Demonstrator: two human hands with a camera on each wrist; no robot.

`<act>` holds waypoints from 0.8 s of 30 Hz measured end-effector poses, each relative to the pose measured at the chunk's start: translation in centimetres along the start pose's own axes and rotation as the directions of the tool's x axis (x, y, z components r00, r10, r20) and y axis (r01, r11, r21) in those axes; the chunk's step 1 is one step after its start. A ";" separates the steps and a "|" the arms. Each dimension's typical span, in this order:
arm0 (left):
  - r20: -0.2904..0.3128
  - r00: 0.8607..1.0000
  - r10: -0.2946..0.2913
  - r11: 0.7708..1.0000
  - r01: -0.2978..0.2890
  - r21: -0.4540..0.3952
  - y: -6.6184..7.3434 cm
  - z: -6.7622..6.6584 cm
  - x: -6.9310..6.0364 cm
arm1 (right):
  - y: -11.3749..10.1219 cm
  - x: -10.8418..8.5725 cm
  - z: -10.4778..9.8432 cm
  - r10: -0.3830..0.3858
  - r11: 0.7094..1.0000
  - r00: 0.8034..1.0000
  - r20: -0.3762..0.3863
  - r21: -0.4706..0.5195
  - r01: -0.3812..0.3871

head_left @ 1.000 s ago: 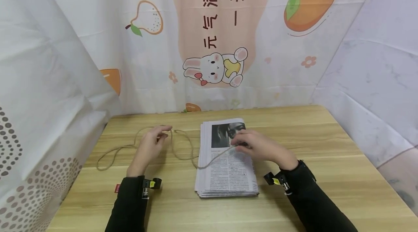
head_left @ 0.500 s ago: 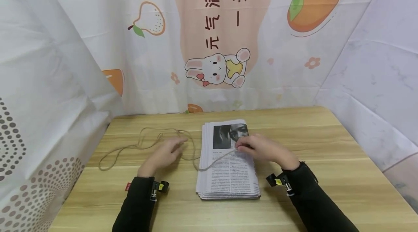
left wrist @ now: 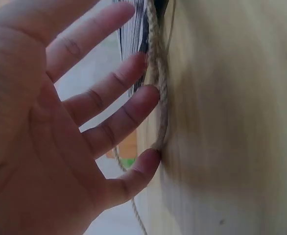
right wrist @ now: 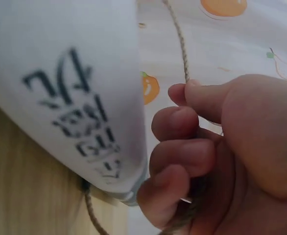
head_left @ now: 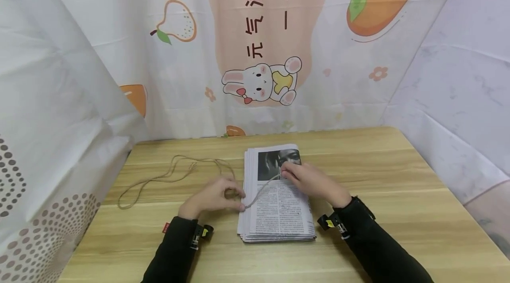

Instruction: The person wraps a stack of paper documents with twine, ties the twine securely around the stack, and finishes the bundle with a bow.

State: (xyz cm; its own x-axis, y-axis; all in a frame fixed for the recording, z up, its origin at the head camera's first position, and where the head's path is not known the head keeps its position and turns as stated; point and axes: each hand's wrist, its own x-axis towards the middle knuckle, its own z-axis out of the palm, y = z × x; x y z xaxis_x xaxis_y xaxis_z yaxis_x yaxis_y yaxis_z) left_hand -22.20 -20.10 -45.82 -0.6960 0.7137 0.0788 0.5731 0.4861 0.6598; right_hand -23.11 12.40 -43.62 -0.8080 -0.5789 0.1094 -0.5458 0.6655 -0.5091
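A folded stack of newspapers [head_left: 279,216] lies on the wooden table. A length of twine [head_left: 260,192] crosses its top and runs on over the table at left. My right hand [head_left: 312,182] is above the stack's right side; in the right wrist view its thumb and curled fingers [right wrist: 175,122] pinch the twine [right wrist: 182,49]. Beside the stack's left edge is my left hand [head_left: 215,196]. Its fingers are spread, and in the left wrist view several fingertips [left wrist: 148,93] touch the twine [left wrist: 163,107] next to the paper edges. The left thumb's tip is out of that view.
Loose loops of twine [head_left: 147,180] lie on the table left of the stack. A printed curtain [head_left: 179,83] hangs behind the table, with white cloth [head_left: 59,83] at the left side. A small red tag [head_left: 165,227] shows near the left sleeve.
My left hand has moved right and toward me, from the loose twine at left to the stack's left edge. My right hand keeps its pinch on the twine above the stack.
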 end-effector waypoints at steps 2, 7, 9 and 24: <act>0.018 1.000 -0.009 1.000 0.009 0.005 0.2 0.2 0.1 | -0.1 0.1 0.3 0.012 1.000 1.000 0.004 0.002 -0.012; 0.015 0.995 -0.100 0.994 0.099 0.055 0.7 0.9 0.3 | -0.3 0.1 0.7 0.040 0.999 0.999 -0.021 0.007 -0.040; -0.003 0.994 -0.112 0.990 0.112 0.090 0.8 1.2 0.4 | -0.4 0.1 0.8 0.045 0.999 0.998 -0.047 0.016 -0.044; -0.371 0.916 -0.155 0.980 0.191 0.062 0.0 -0.9 -0.3 | 0.2 -0.4 0.2 0.041 0.999 0.997 0.068 0.015 -0.042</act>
State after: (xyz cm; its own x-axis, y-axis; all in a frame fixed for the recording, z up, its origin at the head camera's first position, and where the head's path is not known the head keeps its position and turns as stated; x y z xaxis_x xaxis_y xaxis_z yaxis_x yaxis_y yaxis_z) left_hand -22.35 -20.79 -45.17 -0.8864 0.3914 0.2471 0.4556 0.6436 0.6150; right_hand -22.81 12.66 -43.90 -0.8127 -0.5819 0.0308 -0.5083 0.6822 -0.5256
